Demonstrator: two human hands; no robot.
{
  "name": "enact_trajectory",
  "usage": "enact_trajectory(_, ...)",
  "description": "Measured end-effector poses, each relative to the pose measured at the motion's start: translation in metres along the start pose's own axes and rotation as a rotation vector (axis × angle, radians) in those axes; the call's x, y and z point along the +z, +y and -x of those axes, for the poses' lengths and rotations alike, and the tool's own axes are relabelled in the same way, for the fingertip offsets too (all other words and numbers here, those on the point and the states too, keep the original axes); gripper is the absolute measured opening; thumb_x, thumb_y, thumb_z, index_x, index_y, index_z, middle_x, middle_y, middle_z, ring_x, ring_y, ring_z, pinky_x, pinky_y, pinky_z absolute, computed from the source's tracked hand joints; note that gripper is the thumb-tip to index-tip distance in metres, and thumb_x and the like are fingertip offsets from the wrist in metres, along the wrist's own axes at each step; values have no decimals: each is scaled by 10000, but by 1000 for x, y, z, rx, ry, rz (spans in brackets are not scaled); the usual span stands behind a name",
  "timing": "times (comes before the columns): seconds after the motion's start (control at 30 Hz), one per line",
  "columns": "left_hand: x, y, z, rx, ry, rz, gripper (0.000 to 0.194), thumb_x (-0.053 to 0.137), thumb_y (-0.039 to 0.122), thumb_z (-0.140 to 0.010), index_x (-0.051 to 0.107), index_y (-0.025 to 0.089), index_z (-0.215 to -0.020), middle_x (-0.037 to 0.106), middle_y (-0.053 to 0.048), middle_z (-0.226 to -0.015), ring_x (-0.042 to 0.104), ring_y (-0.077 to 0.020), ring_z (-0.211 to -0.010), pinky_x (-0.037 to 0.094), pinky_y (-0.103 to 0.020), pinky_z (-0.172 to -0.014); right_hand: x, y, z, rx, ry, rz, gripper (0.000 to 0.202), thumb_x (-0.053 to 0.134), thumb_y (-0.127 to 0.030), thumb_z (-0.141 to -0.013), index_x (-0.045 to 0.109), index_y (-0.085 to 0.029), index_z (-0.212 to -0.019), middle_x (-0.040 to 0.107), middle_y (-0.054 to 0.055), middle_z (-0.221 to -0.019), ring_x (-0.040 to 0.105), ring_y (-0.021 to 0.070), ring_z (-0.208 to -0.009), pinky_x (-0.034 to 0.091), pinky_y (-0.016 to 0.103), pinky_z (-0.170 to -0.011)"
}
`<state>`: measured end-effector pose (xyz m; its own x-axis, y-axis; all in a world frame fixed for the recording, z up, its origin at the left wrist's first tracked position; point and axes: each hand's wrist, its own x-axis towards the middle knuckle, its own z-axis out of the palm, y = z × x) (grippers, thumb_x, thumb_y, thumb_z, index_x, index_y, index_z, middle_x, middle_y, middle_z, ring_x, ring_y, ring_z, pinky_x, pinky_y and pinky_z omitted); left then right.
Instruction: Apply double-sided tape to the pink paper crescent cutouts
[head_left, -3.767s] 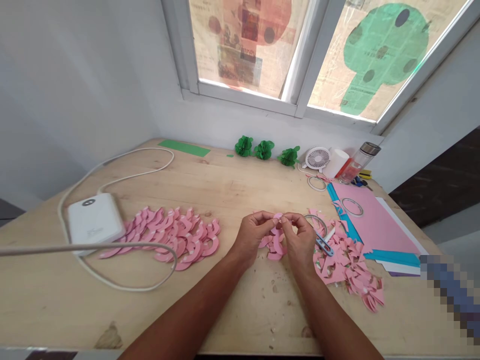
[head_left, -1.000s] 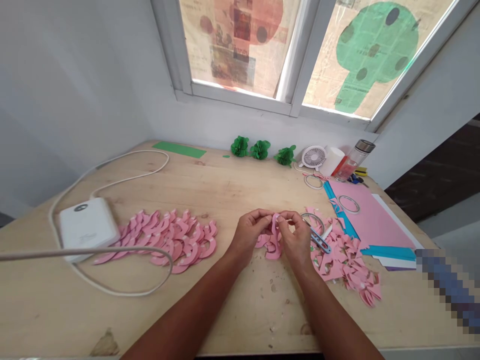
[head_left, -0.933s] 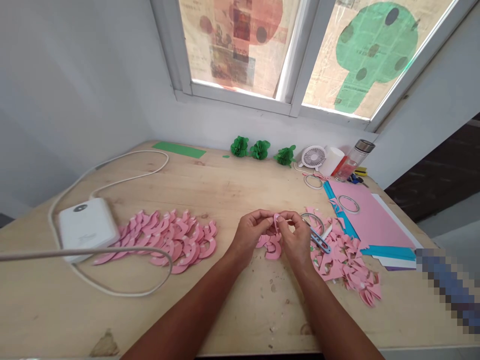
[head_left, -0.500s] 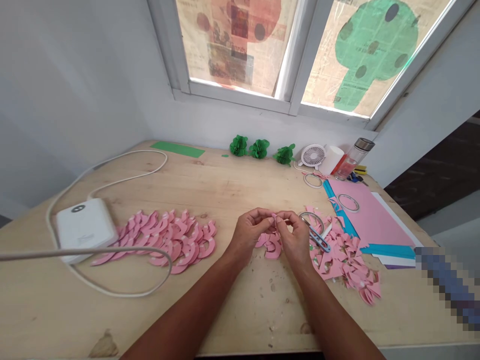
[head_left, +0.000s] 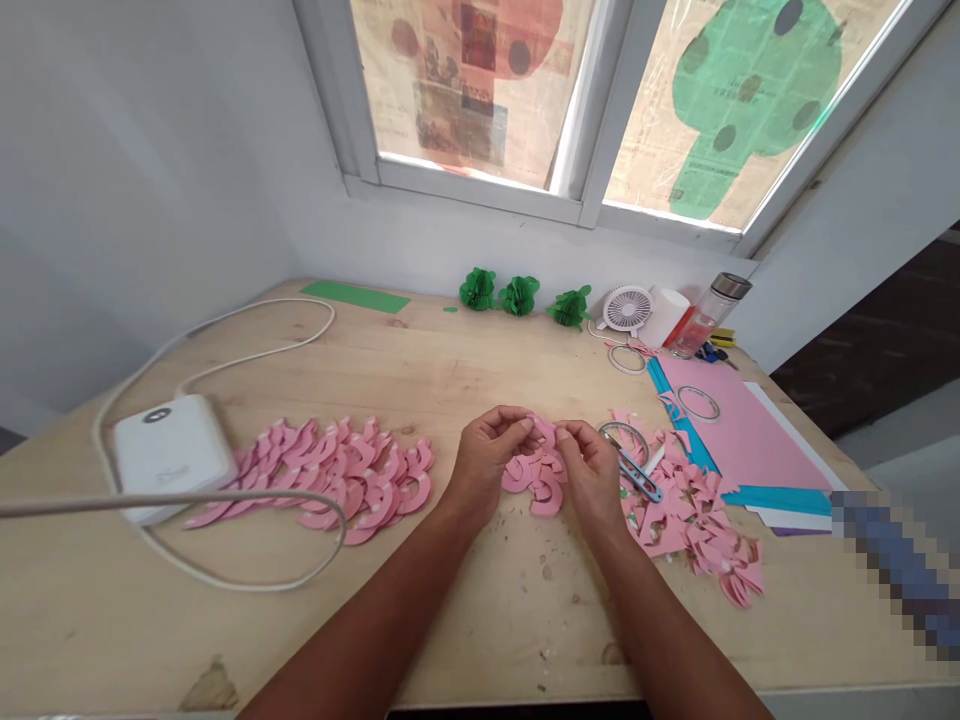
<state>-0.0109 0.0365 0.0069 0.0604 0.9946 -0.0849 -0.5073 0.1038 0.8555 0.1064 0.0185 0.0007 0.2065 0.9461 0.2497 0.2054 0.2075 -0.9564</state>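
Between my hands is a small curved pink paper piece [head_left: 544, 432]. My left hand [head_left: 491, 455] pinches its left side, and the fingertips of my right hand [head_left: 590, 465] close on its right end. Just below them, a small pile of curved pink pieces [head_left: 546, 495] lies on the wooden table [head_left: 480, 620]. A larger pile of pink curved pieces [head_left: 360, 480] spreads to the left. Right of my right hand are pink paper scraps [head_left: 697, 530], with a light blue cutter [head_left: 640, 478] and a tape roll [head_left: 625, 440] on them.
A white power bank [head_left: 172, 450] with a looping cable [head_left: 225, 580] sits at left. Green paper balls [head_left: 519, 296], a small fan [head_left: 628, 309] and a bottle [head_left: 709, 315] stand along the back. Pink sheets [head_left: 750, 430] and another tape roll [head_left: 697, 403] lie at right.
My hands have moved slightly apart, the left one a little up and left. More of the held pink piece and of the small pile below shows now.
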Motion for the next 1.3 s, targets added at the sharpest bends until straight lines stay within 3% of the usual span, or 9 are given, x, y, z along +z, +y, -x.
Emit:
enact_trajectory(0.23, -6, 3, -6, -29, 75, 130, 202, 705, 224, -594, 601, 136, -743, 626, -13, -620, 566, -96, -556, 442, -213, -566, -1, 2, -2, 13, 13, -22, 213, 480, -309, -789, 635, -164, -819, 630, 26, -773, 553, 152, -732, 427, 257, -679)
enact_trajectory(0.47, -10, 3, -10, 8, 144, 138, 235, 710, 234, -577, 592, 138, -757, 621, -14, -632, 566, -100, -554, 447, -219, -563, 1, 7, 0, 70, -56, -64, 221, 498, -309, -772, 642, -154, -834, 606, 14, -666, 537, 137, -620, 436, 243, -586)
enact_trajectory(0.8, -4, 5, -4, -24, 89, 112, 366, 699, 244, -600, 569, 134, -924, 627, -20, -667, 549, -91, -531, 422, -213, -533, 0, 10, -3, 46, 1, -42, 179, 523, -304, -756, 619, -153, -750, 584, 2, -626, 517, 127, -585, 431, 247, -586)
enact_trajectory(0.93, -2, 2, -3, -18, 125, 69, 284, 706, 280, -587, 553, 149, -787, 601, 3, -606, 547, -98, -529, 429, -221, -545, -2, 7, -3, 13, 56, 15, 185, 528, -307, -758, 627, -151, -767, 608, 15, -685, 535, 139, -648, 426, 253, -619)
enact_trajectory(1.13, 3, -4, 2, -57, -23, -73, 297, 657, 386, -654, 521, 142, -552, 581, -18, -565, 508, -91, -504, 410, -215, -508, -3, 1, -2, -43, 129, 61, 167, 543, -301, -752, 626, -156, -742, 598, 9, -675, 526, 137, -635, 413, 253, -608)
enact_trajectory(1.3, 8, -8, 6, -80, -74, -112, 281, 650, 401, -667, 596, 131, -719, 594, -34, -660, 529, -100, -529, 421, -211, -483, -3, 0, -1, -43, 133, 92, 157, 549, -287, -745, 632, -154, -759, 616, 19, -688, 539, 140, -622, 418, 257, -587)
